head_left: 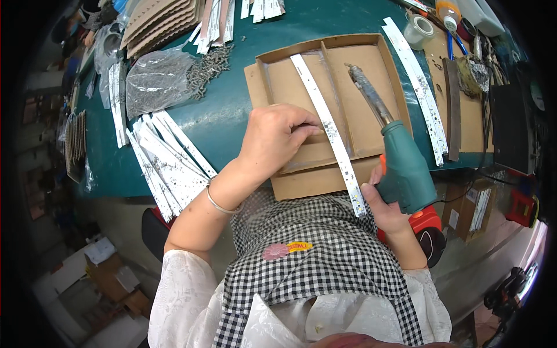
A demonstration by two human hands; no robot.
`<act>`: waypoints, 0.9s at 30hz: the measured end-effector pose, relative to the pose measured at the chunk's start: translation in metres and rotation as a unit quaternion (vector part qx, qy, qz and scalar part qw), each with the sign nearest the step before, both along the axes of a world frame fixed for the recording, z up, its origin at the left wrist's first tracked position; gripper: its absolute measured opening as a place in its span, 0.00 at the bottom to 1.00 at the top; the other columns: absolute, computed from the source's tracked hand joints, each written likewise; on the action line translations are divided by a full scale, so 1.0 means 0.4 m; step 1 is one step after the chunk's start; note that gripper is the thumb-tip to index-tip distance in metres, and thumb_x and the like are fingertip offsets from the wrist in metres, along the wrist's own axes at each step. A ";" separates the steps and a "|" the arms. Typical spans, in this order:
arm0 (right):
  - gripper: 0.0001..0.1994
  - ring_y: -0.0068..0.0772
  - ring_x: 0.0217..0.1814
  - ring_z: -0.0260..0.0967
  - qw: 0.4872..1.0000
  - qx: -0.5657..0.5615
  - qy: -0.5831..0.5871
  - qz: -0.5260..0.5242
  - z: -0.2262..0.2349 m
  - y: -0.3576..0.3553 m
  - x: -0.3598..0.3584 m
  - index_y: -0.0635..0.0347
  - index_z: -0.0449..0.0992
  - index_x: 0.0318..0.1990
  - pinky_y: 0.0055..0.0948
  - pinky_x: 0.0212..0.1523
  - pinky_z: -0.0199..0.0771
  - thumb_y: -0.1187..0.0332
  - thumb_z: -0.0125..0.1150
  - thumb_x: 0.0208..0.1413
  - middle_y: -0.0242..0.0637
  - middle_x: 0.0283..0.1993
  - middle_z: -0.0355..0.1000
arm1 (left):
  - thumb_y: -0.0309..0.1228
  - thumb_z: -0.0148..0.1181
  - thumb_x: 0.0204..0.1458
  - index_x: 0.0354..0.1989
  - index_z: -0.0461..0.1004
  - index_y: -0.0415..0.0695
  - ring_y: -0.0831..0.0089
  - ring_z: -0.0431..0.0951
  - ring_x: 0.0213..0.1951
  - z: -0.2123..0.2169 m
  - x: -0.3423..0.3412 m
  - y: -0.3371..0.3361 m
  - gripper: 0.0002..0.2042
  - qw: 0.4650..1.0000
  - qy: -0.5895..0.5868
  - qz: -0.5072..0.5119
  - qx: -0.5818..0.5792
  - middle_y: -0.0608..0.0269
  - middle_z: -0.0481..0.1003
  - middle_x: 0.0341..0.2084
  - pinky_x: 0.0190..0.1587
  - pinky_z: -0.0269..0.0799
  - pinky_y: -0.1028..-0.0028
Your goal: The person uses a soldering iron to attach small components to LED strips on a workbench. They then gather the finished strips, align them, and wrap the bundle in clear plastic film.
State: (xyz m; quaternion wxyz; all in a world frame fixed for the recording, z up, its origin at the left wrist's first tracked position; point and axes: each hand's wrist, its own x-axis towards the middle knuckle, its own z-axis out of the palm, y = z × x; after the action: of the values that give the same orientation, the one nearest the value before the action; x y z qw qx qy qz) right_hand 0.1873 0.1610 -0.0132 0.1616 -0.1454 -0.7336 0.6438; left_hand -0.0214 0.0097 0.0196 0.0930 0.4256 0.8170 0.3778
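A long narrow white LED circuit strip (325,122) lies slanted across a shallow brown cardboard tray (362,93), its lower end reaching past the tray's near edge. My left hand (281,133) is just left of the strip's middle, thumb and fingers pinched together; whatever they hold is too small to make out. In my right hand (387,203) is a green pistol-shaped tool (406,168) with an orange trigger. Its long, discoloured metal barrel points away from me over the tray's right compartment, apart from the strip. My right thumb is beside the strip's near end.
To the left lies a fanned pile of white strips (168,162), with a clear bag of screws (159,81) behind it. More strips (418,87) lie right of the tray. Far right are a white cup (419,29), a bottle (448,14) and cables. Corrugated cardboard (159,23) is stacked far left.
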 end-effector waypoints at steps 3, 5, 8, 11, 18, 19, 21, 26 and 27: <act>0.20 0.23 0.38 0.63 0.994 0.091 0.011 0.054 -0.033 0.015 0.031 0.64 0.66 0.53 0.23 0.39 0.66 0.80 0.65 0.53 0.32 0.37 0.66 | 0.22 0.71 0.41 0.30 0.84 0.42 0.70 0.82 0.26 -0.014 -0.004 0.009 0.06 1.000 -0.002 -0.003 -0.016 0.59 0.82 0.26 0.29 0.76 0.75; 0.21 0.23 0.38 0.63 0.991 0.114 0.037 0.052 -0.028 0.019 0.018 0.64 0.66 0.54 0.23 0.39 0.66 0.80 0.65 0.53 0.32 0.37 0.65 | 0.22 0.71 0.41 0.30 0.84 0.42 0.70 0.83 0.27 -0.013 -0.004 0.017 0.06 1.000 -0.011 0.000 -0.021 0.59 0.82 0.27 0.31 0.77 0.75; 0.22 0.24 0.37 0.63 0.991 0.114 0.042 0.053 -0.031 0.021 0.020 0.64 0.66 0.55 0.24 0.38 0.66 0.81 0.64 0.53 0.32 0.37 0.65 | 0.22 0.71 0.41 0.30 0.84 0.41 0.69 0.83 0.28 -0.020 -0.004 0.021 0.07 0.999 -0.024 0.000 -0.025 0.59 0.82 0.27 0.32 0.78 0.75; 0.22 0.24 0.37 0.63 0.993 0.096 0.041 0.051 -0.032 0.024 0.020 0.64 0.65 0.55 0.24 0.38 0.66 0.82 0.64 0.53 0.32 0.37 0.65 | 0.22 0.72 0.41 0.30 0.84 0.41 0.69 0.83 0.28 -0.021 -0.004 0.023 0.07 0.999 -0.030 0.005 -0.023 0.58 0.82 0.27 0.33 0.78 0.75; 0.23 0.25 0.38 0.63 0.997 0.055 0.038 0.049 -0.034 0.028 0.024 0.64 0.65 0.56 0.25 0.41 0.67 0.82 0.64 0.53 0.33 0.38 0.65 | 0.22 0.72 0.41 0.30 0.84 0.41 0.69 0.84 0.29 -0.028 -0.006 0.024 0.06 0.999 -0.015 -0.001 -0.029 0.58 0.82 0.28 0.33 0.79 0.75; 0.23 0.25 0.39 0.63 0.998 0.038 0.033 0.049 -0.032 0.027 0.025 0.64 0.65 0.55 0.25 0.41 0.67 0.82 0.64 0.53 0.33 0.39 0.65 | 0.22 0.72 0.41 0.30 0.84 0.41 0.69 0.83 0.29 -0.028 -0.005 0.024 0.06 1.000 -0.012 -0.002 -0.029 0.59 0.82 0.28 0.33 0.79 0.75; 0.23 0.25 0.39 0.63 0.998 0.003 0.014 0.054 -0.028 0.025 0.030 0.64 0.65 0.56 0.26 0.42 0.67 0.82 0.64 0.53 0.34 0.39 0.65 | 0.22 0.72 0.41 0.30 0.84 0.41 0.69 0.83 0.29 -0.027 -0.005 0.024 0.06 1.000 -0.005 -0.005 -0.028 0.59 0.82 0.27 0.33 0.79 0.75; 0.25 0.26 0.39 0.64 0.998 -0.018 0.003 0.067 -0.027 0.026 0.032 0.65 0.64 0.58 0.26 0.43 0.68 0.83 0.63 0.53 0.33 0.40 0.65 | 0.22 0.71 0.41 0.30 0.84 0.42 0.67 0.83 0.29 -0.040 -0.007 0.019 0.06 0.999 0.032 -0.021 -0.025 0.59 0.82 0.27 0.32 0.78 0.74; 0.25 0.26 0.39 0.64 0.997 -0.021 0.004 0.068 -0.027 0.027 0.032 0.65 0.64 0.58 0.26 0.42 0.68 0.83 0.63 0.53 0.33 0.40 0.65 | 0.22 0.71 0.41 0.30 0.84 0.42 0.67 0.83 0.29 -0.040 -0.006 0.019 0.06 0.999 0.036 -0.023 -0.021 0.59 0.82 0.27 0.32 0.78 0.74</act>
State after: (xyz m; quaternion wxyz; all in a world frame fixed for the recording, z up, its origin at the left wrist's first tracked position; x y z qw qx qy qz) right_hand 0.1999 0.1718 -0.0238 0.1170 -0.0960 -0.7278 0.6689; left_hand -0.0239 0.0172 0.0034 0.0809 0.4553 0.8177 0.3429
